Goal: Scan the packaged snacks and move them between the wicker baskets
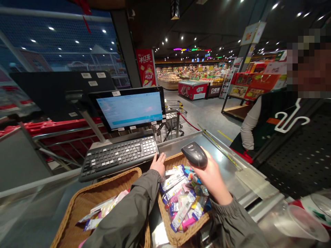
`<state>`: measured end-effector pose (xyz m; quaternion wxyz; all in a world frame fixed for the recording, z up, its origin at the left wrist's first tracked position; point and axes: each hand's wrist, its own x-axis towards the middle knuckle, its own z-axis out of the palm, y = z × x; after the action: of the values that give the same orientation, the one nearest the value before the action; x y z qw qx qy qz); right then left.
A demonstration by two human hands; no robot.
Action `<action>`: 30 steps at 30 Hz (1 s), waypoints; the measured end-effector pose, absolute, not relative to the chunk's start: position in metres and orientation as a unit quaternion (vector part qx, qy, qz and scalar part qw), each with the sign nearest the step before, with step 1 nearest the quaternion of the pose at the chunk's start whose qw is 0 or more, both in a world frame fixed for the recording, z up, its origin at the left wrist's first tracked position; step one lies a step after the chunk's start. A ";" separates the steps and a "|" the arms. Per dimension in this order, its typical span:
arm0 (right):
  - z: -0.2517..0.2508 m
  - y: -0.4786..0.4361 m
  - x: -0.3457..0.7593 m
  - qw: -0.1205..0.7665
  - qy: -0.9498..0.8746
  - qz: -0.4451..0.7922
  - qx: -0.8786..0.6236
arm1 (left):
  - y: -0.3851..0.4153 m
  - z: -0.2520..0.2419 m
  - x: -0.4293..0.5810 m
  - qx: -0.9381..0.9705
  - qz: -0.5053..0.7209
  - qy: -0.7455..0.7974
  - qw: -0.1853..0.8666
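left hand (158,163) reaches forward, fingers apparently flat; right hand (210,174) is raised, fingers curled.

A single head-worn camera looks forward and slightly down from behind the steel checkout counter (227,162). Close below, at the lower centre of the frame, sit two woven wicker baskets (77,206); the grey keyboard (119,156) and lit monitor (130,108) stand mid-left. The shop floor recedes toward the upper centre, wide-angle and curved at the edges.

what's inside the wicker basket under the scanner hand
The wicker basket holds a heap of small colourful packets. The right hand, gripping the scanner, and the left sleeve cover part of it; the bottom is hidden.
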<state>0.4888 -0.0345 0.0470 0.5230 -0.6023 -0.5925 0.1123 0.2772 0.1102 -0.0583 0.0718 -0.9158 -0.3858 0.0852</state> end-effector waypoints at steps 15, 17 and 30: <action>0.051 -0.046 0.489 0.550 -0.585 0.112 -0.586 | 0.115 -0.073 0.280 -0.903 0.067 -0.420 0.067; 0.053 -0.049 0.488 0.551 -0.588 0.112 -0.581 | 0.115 -0.074 0.280 -0.902 0.054 -0.423 0.066; 0.054 -0.066 0.488 0.568 -0.558 0.106 -0.596 | 0.096 -0.044 0.274 -0.907 -0.097 -0.401 0.081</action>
<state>0.4876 -0.0659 0.0540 0.5675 -0.5962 -0.5579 0.1057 0.2736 0.0960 -0.0437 0.0809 -0.9074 -0.4008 -0.0971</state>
